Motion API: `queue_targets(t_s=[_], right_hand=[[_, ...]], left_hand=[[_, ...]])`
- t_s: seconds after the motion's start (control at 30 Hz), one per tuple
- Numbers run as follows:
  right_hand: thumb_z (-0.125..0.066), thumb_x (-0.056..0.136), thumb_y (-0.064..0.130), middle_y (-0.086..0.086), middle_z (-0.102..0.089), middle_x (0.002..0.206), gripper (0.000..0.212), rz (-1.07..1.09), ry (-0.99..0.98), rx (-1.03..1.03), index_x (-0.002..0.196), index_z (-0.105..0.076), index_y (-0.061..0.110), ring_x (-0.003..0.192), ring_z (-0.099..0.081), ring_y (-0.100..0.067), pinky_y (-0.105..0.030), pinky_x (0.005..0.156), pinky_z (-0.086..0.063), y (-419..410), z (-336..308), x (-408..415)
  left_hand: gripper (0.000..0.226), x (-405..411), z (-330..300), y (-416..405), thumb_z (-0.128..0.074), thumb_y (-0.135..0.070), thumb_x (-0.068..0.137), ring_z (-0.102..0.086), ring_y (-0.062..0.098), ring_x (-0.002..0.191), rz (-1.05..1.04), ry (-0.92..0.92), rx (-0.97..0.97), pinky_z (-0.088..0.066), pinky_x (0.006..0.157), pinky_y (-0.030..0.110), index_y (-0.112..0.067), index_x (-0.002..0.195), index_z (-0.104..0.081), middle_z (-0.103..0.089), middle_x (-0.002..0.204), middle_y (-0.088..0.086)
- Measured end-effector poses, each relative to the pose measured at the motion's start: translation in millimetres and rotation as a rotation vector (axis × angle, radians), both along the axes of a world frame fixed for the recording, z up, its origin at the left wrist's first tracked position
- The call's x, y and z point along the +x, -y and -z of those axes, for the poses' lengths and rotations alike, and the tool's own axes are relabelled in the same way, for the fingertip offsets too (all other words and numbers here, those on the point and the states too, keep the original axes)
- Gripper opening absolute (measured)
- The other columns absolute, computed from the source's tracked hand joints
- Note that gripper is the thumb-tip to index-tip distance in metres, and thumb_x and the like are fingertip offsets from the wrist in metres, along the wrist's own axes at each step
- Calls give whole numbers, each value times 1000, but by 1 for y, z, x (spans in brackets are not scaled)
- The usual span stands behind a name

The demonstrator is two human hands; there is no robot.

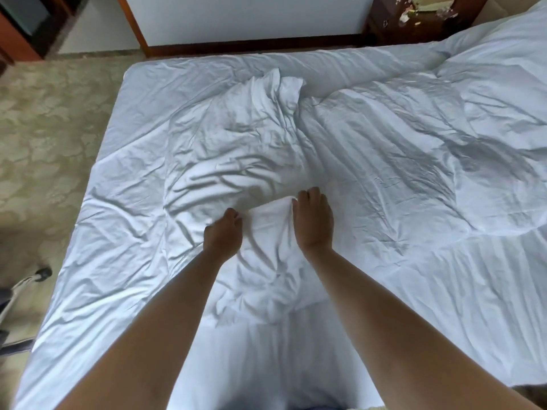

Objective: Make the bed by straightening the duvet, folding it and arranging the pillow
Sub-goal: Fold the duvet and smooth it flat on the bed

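Both hands are at frame center on a bunched fold of the white pillow, arms reaching in from the bottom edge. Left hand: fingers curled tight, pinching the left side of the raised fold. Right hand: fingers bent over the right side of the same fold, thumb against the fabric, gripping it. The pillow lies crumpled across the center and center-left of the frame, its far corner sticking up toward upper center, its near end gathered between the two hands and trailing down toward the lower middle. The duvet is heaped, wrinkled, over the right half of the frame and runs off the right edge, touching the pillow along its right side. Both lie on the bed, whose white fitted sheet shows bare along the left side and at the bottom, also creased. A white headboard panel with wood trim sits at top center. A dark wooden nightstand with some small pale clutter is at upper right; the items are too small to identify. Patterned beige floor fills the left, and a caster wheel on a white frame shows at the left edge.
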State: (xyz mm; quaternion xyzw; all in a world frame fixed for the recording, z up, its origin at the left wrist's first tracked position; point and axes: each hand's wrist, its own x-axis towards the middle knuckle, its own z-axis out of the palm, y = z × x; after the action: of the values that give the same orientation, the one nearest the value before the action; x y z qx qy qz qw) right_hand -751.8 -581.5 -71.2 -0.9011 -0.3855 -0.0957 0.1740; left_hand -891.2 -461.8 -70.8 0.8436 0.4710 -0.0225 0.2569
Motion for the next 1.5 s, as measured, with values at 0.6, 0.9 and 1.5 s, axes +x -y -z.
queue_targets(t_s=[0.6, 0.9, 1.5], right_hand=[[-40, 99, 42, -15, -15, 158, 63, 426, -562, -118, 153, -16, 18, 146, -13, -29, -41, 118, -7, 53, 37, -11], [-52, 80, 72, -15, 4, 159, 106, 918, -1374, 200, 153, 7, 24, 146, -6, -34, -49, 116, -8, 39, 38, -21], [-57, 80, -6, -17, -54, 128, 69, 514, -1423, 818, 141, -33, 17, 91, -57, -23, -30, 76, -45, 0, -26, 2]], left_hand=[[17, -8, 24, 44, -52, -20, 69, -62, 28, 78, 623, 31, 421, -49, 64, 34, -16, 77, -67, -65, 82, 3], [116, -25, 46, 69, -71, -7, 72, 3, 36, 147, 511, -350, 341, -12, 109, 66, -34, 146, 15, 9, 160, 6], [42, 19, -38, 54, -37, -1, 90, -57, 33, 110, 300, -208, 245, -43, 94, 37, -12, 129, -50, -62, 118, 13]])
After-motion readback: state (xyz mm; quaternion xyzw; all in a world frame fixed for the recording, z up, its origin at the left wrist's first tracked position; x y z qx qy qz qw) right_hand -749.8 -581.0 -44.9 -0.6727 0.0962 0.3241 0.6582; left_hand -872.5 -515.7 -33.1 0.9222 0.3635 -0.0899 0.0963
